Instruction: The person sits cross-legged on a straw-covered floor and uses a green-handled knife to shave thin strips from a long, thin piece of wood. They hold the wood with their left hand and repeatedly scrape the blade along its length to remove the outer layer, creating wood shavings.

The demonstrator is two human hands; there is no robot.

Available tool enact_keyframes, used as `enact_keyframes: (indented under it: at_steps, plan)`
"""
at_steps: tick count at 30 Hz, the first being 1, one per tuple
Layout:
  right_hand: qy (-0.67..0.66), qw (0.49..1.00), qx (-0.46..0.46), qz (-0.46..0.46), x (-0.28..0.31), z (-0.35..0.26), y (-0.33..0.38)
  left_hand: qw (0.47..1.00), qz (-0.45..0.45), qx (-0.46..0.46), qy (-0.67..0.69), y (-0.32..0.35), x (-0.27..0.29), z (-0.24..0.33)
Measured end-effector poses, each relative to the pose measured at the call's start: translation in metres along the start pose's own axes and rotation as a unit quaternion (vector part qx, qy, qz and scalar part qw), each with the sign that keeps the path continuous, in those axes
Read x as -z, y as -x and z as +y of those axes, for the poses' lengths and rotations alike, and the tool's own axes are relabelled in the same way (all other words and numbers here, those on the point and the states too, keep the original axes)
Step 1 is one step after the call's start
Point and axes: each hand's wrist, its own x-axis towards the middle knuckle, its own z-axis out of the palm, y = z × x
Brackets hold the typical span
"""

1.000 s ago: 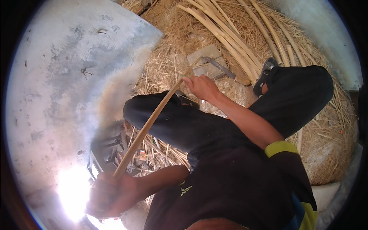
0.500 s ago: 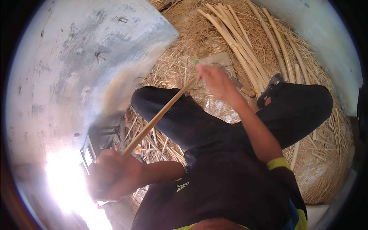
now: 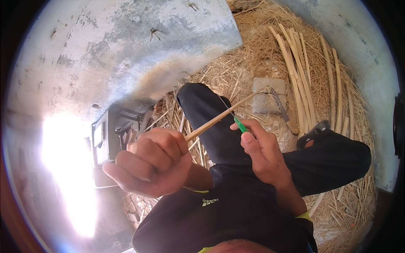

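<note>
My left hand is closed in a fist around the near end of a thin bamboo stick. The stick slants up and away to the right, over my bent leg. In my right hand is a small knife with a green handle, gripped with the thumb along it. Its thin blade points up to the left and crosses the stick around its middle. Whether the edge touches the stick, I cannot tell.
Long bamboo strips lie beyond my right foot. Next to them a large curved blade rests against a stone block. Straw-like shavings cover the floor. A dark-framed box stands at left, below a pale wall.
My right hand has come back from the stick's far end toward my body, so the green knife shows. My left hand has moved up and right, still gripping the stick. The view has shifted.
</note>
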Motion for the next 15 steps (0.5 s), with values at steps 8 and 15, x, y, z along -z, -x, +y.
enact_keyframes:
  at_steps: [8,15]
  plan:
    - [0.092,0.984,0.15,0.024,-0.02,-0.031,0.006,0.999,0.016,0.016,-0.022,0.002,-0.01,-0.002]
    - [0.245,0.961,0.129,0.015,-0.03,-0.026,0.016,0.999,-0.005,0.028,-0.023,0.004,-0.006,0.001]
